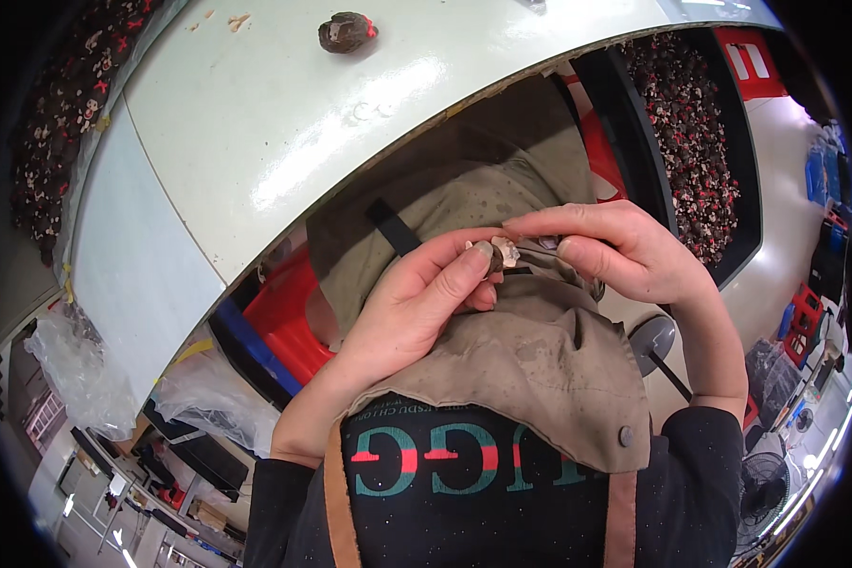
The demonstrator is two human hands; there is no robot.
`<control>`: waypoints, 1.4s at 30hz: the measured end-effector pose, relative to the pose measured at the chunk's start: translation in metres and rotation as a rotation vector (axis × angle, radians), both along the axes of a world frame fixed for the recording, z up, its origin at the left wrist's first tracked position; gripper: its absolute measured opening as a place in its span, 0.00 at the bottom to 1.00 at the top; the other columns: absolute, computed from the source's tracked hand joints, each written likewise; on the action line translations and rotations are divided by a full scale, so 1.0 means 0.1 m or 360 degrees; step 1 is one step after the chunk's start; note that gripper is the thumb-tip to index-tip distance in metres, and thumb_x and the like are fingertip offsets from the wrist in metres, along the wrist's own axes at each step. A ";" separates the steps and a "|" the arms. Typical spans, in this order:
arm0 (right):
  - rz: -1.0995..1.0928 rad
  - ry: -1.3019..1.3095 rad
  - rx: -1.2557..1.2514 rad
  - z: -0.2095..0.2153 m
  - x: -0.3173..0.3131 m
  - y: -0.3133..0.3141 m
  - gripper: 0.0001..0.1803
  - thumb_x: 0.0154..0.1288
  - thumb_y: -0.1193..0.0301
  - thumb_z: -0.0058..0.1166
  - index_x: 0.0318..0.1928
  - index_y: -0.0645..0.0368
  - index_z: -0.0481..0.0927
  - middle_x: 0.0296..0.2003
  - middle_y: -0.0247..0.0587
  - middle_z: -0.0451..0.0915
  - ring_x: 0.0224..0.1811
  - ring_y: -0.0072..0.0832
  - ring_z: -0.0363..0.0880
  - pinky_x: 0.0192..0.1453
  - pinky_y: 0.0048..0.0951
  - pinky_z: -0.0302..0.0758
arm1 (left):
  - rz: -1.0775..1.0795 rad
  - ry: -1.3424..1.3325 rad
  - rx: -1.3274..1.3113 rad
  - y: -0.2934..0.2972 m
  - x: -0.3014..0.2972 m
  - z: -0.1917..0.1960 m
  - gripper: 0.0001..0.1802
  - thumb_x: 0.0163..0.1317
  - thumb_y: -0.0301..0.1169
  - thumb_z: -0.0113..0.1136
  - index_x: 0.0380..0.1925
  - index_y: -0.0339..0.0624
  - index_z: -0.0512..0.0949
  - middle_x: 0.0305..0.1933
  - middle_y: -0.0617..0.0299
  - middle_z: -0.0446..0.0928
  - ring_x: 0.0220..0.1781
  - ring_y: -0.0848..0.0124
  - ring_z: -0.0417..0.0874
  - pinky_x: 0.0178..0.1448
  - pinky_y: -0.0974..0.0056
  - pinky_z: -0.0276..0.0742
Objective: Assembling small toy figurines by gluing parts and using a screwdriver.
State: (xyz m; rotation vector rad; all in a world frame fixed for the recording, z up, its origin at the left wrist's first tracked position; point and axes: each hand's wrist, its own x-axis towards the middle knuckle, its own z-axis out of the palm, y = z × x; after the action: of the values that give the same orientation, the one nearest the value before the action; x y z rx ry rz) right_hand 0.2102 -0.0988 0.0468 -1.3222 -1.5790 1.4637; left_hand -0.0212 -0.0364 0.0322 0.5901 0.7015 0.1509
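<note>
My left hand (418, 301) is closed, thumb and fingers pinching a small brown and cream molded figurine (505, 253) above my lap. Most of this piece is hidden by the fingertips. Close on its right, my right hand (634, 254) is closed too, its index finger stretched over toward the piece. Between its thumb and fingers a thin greyish tool (540, 248) seems to point at the figurine; its tip and kind are hard to make out. A similar dark brown figurine with a red part (347, 33) lies by itself on the white table (284, 114).
A black bin (748, 204) full of small brown, cream and red pieces stands at right. More such pieces (52, 142) fill a plastic-lined container at far left. My brown apron (540, 350) covers my lap. A red stool (293, 312) and plastic bags (213, 393) are below the table edge.
</note>
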 end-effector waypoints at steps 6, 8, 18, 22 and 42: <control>0.0092 -0.0115 -0.0027 0.02 0.00 -0.04 0.20 0.66 0.68 0.49 0.57 0.61 0.73 0.45 0.44 0.81 0.41 0.31 0.81 0.44 0.27 0.75 | -0.0039 0.0002 0.0001 0.01 0.00 -0.01 0.22 0.71 0.42 0.47 0.57 0.37 0.70 0.44 0.67 0.73 0.42 0.81 0.71 0.51 0.74 0.70; 0.0092 -0.0114 -0.0035 0.03 -0.01 -0.04 0.20 0.66 0.68 0.49 0.57 0.61 0.73 0.45 0.44 0.81 0.40 0.32 0.82 0.44 0.27 0.75 | -0.0063 -0.0005 0.0005 0.01 -0.01 -0.02 0.22 0.71 0.42 0.47 0.56 0.37 0.70 0.43 0.67 0.73 0.42 0.81 0.71 0.51 0.74 0.70; 0.0138 -0.0116 -0.0077 0.07 0.00 0.00 0.20 0.65 0.68 0.52 0.56 0.61 0.75 0.41 0.43 0.82 0.36 0.32 0.82 0.41 0.27 0.75 | -0.0087 -0.0014 0.0067 0.01 0.00 -0.02 0.22 0.71 0.41 0.47 0.56 0.36 0.70 0.43 0.68 0.74 0.41 0.81 0.71 0.51 0.74 0.70; 0.0153 -0.0155 -0.0035 0.07 0.01 -0.01 0.19 0.64 0.68 0.53 0.55 0.61 0.75 0.40 0.44 0.82 0.36 0.33 0.82 0.40 0.27 0.76 | -0.0110 -0.0007 0.0099 0.00 0.01 -0.01 0.22 0.71 0.41 0.47 0.56 0.36 0.70 0.44 0.68 0.74 0.41 0.81 0.70 0.51 0.74 0.69; -0.0017 -0.0520 0.0132 -0.08 -0.16 -0.26 0.20 0.58 0.77 0.56 0.53 0.57 0.78 0.35 0.41 0.81 0.32 0.34 0.78 0.36 0.29 0.73 | -0.0109 -0.0016 -0.0142 -0.03 0.00 -0.06 0.20 0.71 0.43 0.46 0.51 0.38 0.73 0.43 0.70 0.74 0.39 0.84 0.70 0.48 0.76 0.70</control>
State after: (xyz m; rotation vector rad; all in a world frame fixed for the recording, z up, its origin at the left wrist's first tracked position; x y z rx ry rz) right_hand 0.1945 -0.1248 0.0388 -1.5781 -1.8109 1.2055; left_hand -0.0213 -0.0393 0.0261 0.5270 0.6742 0.0585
